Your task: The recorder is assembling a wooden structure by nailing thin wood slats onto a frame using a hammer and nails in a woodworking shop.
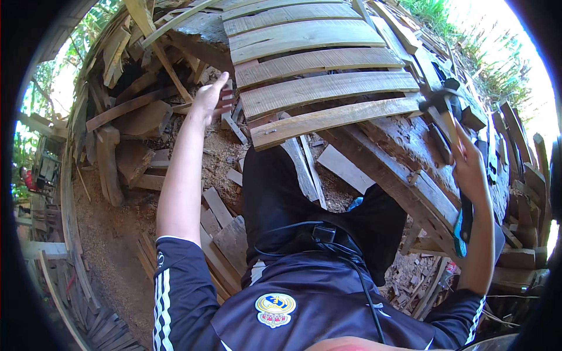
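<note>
Wooden planks (319, 88) lie in a row on the rough bench (410, 175), just ahead of our right fingers. Our right hand (468, 167) is closed round the handle of a hammer (443, 108), whose dark head hangs over the near end of the planks. Our left hand (209, 93) reaches out with its fingers spread, holding nothing, toward a small reddish block (226, 97) among the scrap timber (134, 123) left of the planks. Sawdust (111, 234) covers the ground below. We judge that a sound stroke here calls for a firm grip low on the handle and the free fingers kept well apart from the head.
</note>
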Demonstrator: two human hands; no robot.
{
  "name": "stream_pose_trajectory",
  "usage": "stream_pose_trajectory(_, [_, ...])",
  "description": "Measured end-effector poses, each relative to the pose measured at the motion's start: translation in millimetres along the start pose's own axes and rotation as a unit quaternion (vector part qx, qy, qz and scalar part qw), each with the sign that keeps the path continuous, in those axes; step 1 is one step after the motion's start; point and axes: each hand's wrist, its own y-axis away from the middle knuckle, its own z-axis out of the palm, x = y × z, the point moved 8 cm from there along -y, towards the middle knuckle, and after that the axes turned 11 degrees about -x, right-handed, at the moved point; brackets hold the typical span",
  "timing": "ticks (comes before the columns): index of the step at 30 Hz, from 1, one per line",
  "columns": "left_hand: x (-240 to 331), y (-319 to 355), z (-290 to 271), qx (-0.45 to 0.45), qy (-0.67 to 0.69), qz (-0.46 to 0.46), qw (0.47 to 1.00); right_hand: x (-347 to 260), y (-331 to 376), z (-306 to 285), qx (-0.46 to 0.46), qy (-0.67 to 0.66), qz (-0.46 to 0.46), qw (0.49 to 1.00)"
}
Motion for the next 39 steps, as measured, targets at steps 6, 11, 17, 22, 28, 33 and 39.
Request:
stream_pose_trajectory(6, [-20,-18,27,-0.074,0.152,-0.015,0.986,42,50,0,0.046,-0.005,0.037,0.998])
stream_pose_trajectory(11, [-14,-14,33,-0.047,0.161,0.007,0.986,67,78,1,0.062,-0.061,0.096,0.992])
stream_pose_trajectory(17, [-17,-22,57,-0.149,0.196,0.038,0.968,102,94,-12,0.137,-0.064,0.102,0.983])
stream_pose_trajectory(22, [-32,-37,27,-0.132,0.211,0.09,0.964,98,98,-31,0.164,0.065,0.093,0.98])
stream_pose_trajectory(28, [-12,-11,68,-0.169,0.195,0.077,0.963,126,103,-45,0.182,0.128,0.162,0.962])
stream_pose_trajectory(33, [-30,-46,21,-0.104,0.122,0.131,0.978,153,84,-37,0.186,0.176,0.161,0.953])
stream_pose_trajectory(39, [-21,-20,65,-0.131,0.139,0.083,0.978,153,87,-35,0.209,0.35,0.177,0.896])
